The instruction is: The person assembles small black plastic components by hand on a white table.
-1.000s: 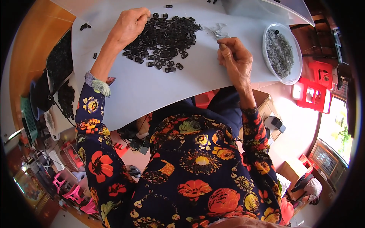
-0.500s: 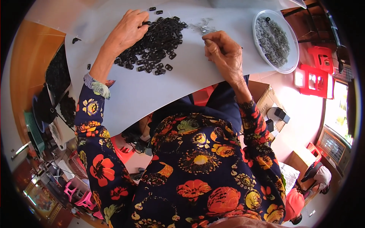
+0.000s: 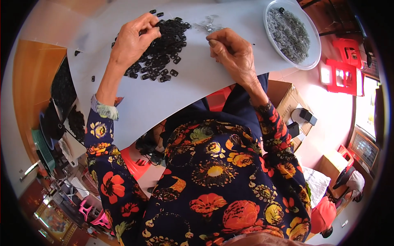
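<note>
Small black plastic pieces (image 3: 164, 51), each with holes, lie in a loose pile on the grey-blue table (image 3: 197, 78). My left hand (image 3: 135, 39) is over the pile's left side, fingers bent and thumb closed toward them; whatever is in this grip is hidden. To the right of the pile, my right hand (image 3: 234, 53) is closed in a pinch, thumb against the curled forefinger, and what it holds cannot be made out. Just beyond its fingertips lies a little heap of thin silvery metal pieces (image 3: 210, 25).
A round clear tub (image 3: 316, 53) full of small silvery-grey pieces (image 3: 289, 35) stands at the table's right. Several stray black pieces lie left and beyond the pile. Red stools (image 3: 344, 78) and a cardboard box (image 3: 283, 98) are on the floor to the right.
The left hand's fingers have curled in toward the thumb above the pile. My right hand keeps its pinch near the metal pieces. The view has shifted slightly.
</note>
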The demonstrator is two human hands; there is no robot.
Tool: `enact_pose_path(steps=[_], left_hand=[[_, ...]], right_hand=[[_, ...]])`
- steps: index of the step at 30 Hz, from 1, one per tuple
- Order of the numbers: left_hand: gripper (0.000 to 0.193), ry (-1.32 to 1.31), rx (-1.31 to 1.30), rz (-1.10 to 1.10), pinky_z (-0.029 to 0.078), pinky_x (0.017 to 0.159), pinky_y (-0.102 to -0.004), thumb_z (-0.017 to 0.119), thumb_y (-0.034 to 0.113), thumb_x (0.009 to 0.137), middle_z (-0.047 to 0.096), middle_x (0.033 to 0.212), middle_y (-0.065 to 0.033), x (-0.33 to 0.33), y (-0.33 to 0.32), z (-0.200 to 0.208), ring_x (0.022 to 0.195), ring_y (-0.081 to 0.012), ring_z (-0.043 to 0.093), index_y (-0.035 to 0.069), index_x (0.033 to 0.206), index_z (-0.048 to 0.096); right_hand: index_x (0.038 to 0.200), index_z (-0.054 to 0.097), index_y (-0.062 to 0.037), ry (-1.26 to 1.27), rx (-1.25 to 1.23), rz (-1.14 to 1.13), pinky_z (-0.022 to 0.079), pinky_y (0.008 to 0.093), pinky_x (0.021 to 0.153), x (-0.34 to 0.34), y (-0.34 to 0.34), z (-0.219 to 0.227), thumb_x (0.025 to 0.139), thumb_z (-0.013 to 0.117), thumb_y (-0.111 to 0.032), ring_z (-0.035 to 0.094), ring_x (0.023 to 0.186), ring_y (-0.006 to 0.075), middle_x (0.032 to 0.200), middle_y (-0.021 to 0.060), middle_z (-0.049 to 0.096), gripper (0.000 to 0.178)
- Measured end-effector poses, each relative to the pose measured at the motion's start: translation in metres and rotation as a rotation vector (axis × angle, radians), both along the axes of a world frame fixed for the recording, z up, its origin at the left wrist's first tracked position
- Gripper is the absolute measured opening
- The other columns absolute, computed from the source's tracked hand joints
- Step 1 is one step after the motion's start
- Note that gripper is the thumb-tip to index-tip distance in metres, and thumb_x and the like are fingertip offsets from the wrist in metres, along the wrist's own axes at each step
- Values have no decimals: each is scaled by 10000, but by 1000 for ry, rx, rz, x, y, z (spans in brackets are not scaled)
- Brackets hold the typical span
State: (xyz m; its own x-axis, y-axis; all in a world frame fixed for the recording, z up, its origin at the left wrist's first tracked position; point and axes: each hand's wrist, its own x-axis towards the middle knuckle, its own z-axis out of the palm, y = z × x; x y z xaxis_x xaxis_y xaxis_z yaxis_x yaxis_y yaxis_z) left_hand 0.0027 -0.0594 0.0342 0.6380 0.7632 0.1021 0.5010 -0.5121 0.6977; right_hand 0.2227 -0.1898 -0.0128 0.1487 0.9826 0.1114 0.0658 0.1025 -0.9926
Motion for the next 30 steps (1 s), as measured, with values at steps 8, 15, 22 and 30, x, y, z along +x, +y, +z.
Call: enact_pose_path(steps=[8,15,22,30], left_hand=[[84,-137,-467,-82,397,568,-198,547,84,854,598,662,15,39,-52,-4,628,-31,483,16,901,555],[89,-211,-454,-24,398,555,-192,564,41,845,549,709,26,48,-60,-8,617,-25,469,2,925,569],[113,-362,-438,64,409,591,-175,575,20,852,550,771,38,44,-65,-14,678,-18,491,4,963,588],[78,-333,-457,32,401,598,-168,563,37,871,572,766,21,45,-69,-18,669,-20,482,15,941,587]], right_hand=[[1036,642,-25,-18,176,-28,504,252,670,-4,5,-4,847,636,-44,622,727,110,861,73,664,190],[1001,655,-29,-56,101,30,505,259,661,-1,3,-2,837,637,-34,622,715,108,815,65,667,165],[976,637,-3,-138,22,59,491,236,654,1,1,5,843,651,-62,589,697,74,757,31,648,147],[986,633,5,-61,29,67,473,224,644,0,1,6,848,663,-62,552,696,54,753,1,620,157]])
